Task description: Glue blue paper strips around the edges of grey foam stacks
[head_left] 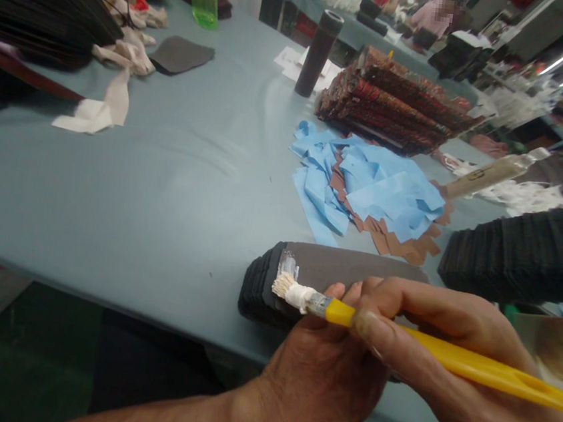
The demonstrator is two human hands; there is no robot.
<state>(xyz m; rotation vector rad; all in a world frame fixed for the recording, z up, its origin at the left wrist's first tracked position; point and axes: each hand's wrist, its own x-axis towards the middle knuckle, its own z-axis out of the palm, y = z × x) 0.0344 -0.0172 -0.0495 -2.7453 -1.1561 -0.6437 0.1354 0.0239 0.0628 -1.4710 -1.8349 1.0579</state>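
My right hand (453, 350) is closed around the yellow handle of a paintbrush (447, 357). White paste coats the brush's pale bristles, which touch the left end of a stack of dark grey sheet pieces (351, 264). A smear of white paste (288, 264) lies on the top piece there. My left hand (328, 370) grips the near side of this stack, its fingertips curled over the top edge. The brush and my right hand cover part of the left fingers and the stack's right end.
Behind the stack lie light blue strips (389, 185) over brown pieces (384, 235). A bundle of reddish-brown patterned pieces (388, 98), a dark cylinder (319, 54) and a bottle-like object (497, 173) stand or lie beyond. More dark stacks (523, 256) are at right. A person (430, 18) sits far back.
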